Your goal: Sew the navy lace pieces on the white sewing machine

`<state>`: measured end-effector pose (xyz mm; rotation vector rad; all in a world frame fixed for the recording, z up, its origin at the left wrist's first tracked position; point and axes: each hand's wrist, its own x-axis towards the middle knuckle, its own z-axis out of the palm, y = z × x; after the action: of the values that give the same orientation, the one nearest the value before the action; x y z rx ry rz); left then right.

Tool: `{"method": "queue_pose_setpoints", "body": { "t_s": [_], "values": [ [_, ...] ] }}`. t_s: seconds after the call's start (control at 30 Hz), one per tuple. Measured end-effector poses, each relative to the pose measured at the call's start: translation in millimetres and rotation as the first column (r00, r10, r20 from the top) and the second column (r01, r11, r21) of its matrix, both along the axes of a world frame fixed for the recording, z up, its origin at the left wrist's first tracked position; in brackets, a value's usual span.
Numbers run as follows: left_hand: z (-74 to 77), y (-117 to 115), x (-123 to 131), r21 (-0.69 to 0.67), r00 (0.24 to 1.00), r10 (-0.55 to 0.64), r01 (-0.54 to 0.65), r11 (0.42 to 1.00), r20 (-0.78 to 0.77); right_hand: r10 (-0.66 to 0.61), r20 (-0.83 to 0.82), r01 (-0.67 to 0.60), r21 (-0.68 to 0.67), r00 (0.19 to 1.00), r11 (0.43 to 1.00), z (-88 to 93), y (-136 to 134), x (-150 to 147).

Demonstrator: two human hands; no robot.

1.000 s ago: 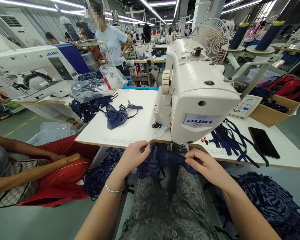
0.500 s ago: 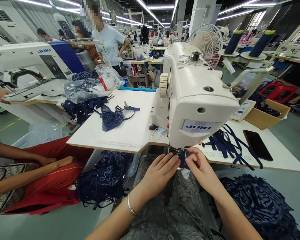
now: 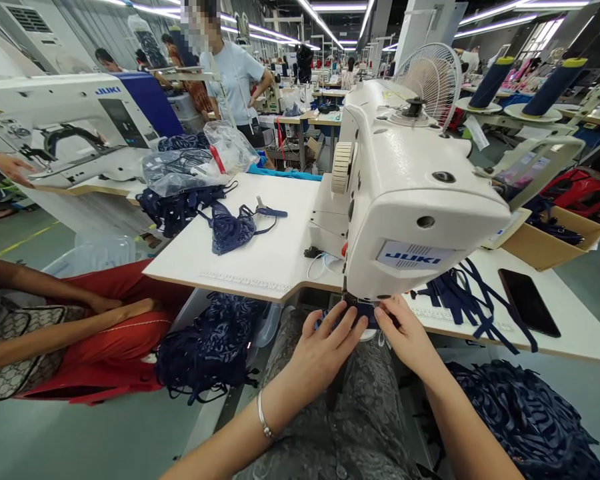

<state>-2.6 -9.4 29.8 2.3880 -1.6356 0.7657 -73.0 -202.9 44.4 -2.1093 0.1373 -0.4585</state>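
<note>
A white JUKI sewing machine (image 3: 425, 200) stands before me. Under its head lies a navy fabric piece (image 3: 367, 315), mostly covered by my fingers. My left hand (image 3: 325, 350) holds the piece from the left, fingers bent over it, and some navy cloth shows between thumb and forefinger. On the other side, my right hand (image 3: 405, 333) pinches the right edge between thumb and fingers. Whether the needle is in the cloth is hidden. A navy lace bra (image 3: 230, 228) rests on the white tabletop (image 3: 280, 250) to the left.
Navy straps (image 3: 455, 293) and a black phone (image 3: 529, 301) lie right of the machine. Heaps of navy pieces sit below, left (image 3: 205, 347) and right (image 3: 525, 420). A seated person in red trousers (image 3: 125, 333) is close on the left. A cardboard box (image 3: 555, 240) stands far right.
The view has turned slightly left. My left fingers have curled and spread more over the fabric, and navy cloth now shows beside my left thumb. My right hand still pinches the right edge.
</note>
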Motion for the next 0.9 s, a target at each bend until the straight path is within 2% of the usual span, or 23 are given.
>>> {"method": "queue_pose_setpoints", "body": {
  "t_s": [0.27,0.9],
  "values": [
    [5.3,-5.5,-1.5,-0.038,0.999,0.035,-0.035,0.999,-0.017,-0.046,0.011,0.047,-0.088,0.999,0.995,-1.1,-1.8,9.1],
    [4.0,-7.9,-4.5,-0.058,0.998,0.058,-0.059,0.997,-0.012,-0.035,0.031,0.039,-0.123,0.999,0.992,-1.3,-1.2,9.5]
  ]
}}
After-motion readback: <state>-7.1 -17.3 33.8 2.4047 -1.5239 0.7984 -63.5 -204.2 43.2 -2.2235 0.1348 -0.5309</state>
